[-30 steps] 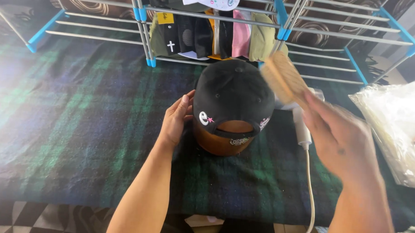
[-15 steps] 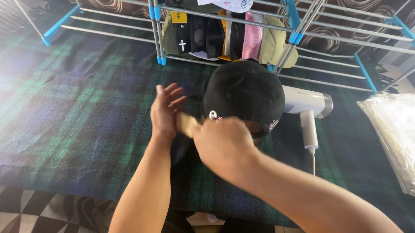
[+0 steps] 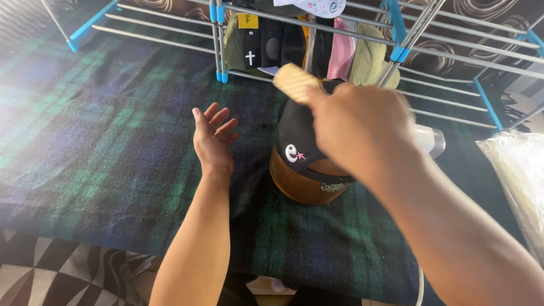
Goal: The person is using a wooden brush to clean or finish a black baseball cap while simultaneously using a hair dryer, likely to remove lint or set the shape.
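Plaid blanket (image 3: 73, 146) underlies my work: my right hand (image 3: 360, 129) grips a wooden brush (image 3: 295, 82) above the black cap (image 3: 311, 157) at centre, while my left hand (image 3: 214, 139) hovers spread just beside it. Beyond, hats hang on a metal rack (image 3: 409, 31).

Single view, head-worn camera, looking steeply down and forward over person's own forearms. Close range: right hand (image 3: 357, 123) blurred large at frame centre, left hand (image 3: 214, 139) left of centre. Dark green-and-blue plaid cloth (image 3: 103, 141) fills middle; metal drying rack with blue joints (image 3: 397, 30) crosses top edge.
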